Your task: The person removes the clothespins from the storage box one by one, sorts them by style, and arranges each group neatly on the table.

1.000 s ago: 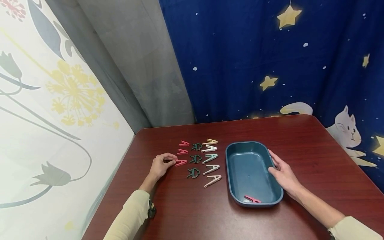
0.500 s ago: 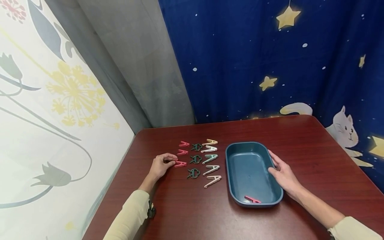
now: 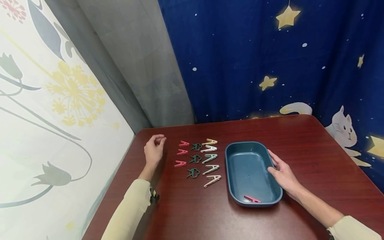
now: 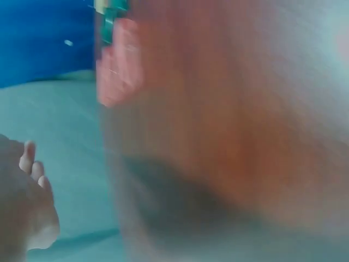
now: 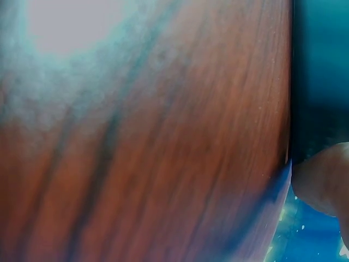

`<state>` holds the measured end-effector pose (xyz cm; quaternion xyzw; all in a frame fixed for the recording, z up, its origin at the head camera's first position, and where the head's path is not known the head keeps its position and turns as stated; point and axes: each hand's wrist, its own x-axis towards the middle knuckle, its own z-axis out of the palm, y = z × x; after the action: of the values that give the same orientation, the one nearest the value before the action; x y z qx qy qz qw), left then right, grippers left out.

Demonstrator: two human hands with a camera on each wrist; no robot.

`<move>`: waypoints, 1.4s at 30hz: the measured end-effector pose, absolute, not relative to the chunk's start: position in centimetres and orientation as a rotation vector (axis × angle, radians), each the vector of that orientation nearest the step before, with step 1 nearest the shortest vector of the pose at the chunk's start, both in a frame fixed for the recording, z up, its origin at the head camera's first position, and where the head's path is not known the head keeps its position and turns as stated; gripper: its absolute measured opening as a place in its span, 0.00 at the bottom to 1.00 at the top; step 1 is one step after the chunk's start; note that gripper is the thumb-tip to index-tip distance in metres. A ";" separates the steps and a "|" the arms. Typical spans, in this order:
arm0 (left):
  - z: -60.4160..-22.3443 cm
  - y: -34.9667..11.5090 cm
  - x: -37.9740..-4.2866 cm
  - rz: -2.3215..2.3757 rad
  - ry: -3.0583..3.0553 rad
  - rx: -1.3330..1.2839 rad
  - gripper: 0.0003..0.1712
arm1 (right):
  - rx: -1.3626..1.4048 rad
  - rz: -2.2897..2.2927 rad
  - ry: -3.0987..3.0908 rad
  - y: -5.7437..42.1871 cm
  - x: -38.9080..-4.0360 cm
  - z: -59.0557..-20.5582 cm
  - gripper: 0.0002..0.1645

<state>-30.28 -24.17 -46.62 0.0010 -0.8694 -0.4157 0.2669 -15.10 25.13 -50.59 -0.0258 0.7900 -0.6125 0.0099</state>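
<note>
My left hand (image 3: 154,149) hovers over the table's left side, its fingers loosely bent and nothing between them. Just right of it lie three pink clothespins (image 3: 180,163) in a column. Beside those runs a column of three dark green round-jawed clips (image 3: 195,159). A third column has several larger clothespins: a yellow one (image 3: 211,142), a white one (image 3: 209,149), a mint green one (image 3: 210,158) and pale beige ones (image 3: 212,180). My right hand (image 3: 285,174) holds the right rim of a blue plastic tub (image 3: 229,176), thumb inside. One pink clothespin (image 3: 252,199) lies in the tub's near end.
Everything rests on a dark red wooden table (image 3: 192,213). A patterned white wall panel (image 3: 60,133) borders it on the left. Grey (image 3: 141,66) and blue star-printed curtains (image 3: 240,66) hang behind the far edge. The left wrist view is blurred, with a bare foot (image 4: 32,202) low at left.
My left hand has let go of the nearest pink clothespin and moved up and left, away from the column. That clothespin now lies slightly further left. My right hand and the tub stay put.
</note>
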 end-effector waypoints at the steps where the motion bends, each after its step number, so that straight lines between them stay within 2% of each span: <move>1: -46.0 -23.7 -30.4 -1.150 -2.302 -0.019 0.10 | -0.081 -1.911 2.467 25.1 -15.1 -50.6 0.45; 4: -44.4 -21.8 -30.8 -1.246 -2.192 -0.130 0.16 | -0.078 -1.910 2.469 25.1 -15.1 -50.6 0.45; 13: -41.9 -13.4 -28.8 -1.473 -2.252 -0.463 0.48 | -0.072 -1.908 2.477 25.1 -15.2 -50.7 0.45; 21: -42.2 -6.8 -25.1 -1.484 -2.446 -0.724 0.63 | -0.057 -1.887 2.497 25.1 -15.3 -50.8 0.45; 26: -43.4 -4.1 -23.1 -1.518 -2.493 -0.885 0.64 | -0.054 -1.880 2.504 25.1 -15.2 -50.7 0.45; 32: -45.0 -1.9 -21.3 -1.636 -2.421 -1.083 0.58 | -0.053 -1.885 2.491 25.1 -15.1 -50.6 0.44; 42: -46.2 -0.9 -19.4 -1.422 -2.734 -1.363 0.54 | -0.058 -1.881 2.487 25.0 -15.0 -50.7 0.44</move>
<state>-19.45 -0.86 -46.22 -0.4019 -0.8061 -0.4192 -0.1137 -15.00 25.03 -50.73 -0.0186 0.7974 -0.6030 0.0112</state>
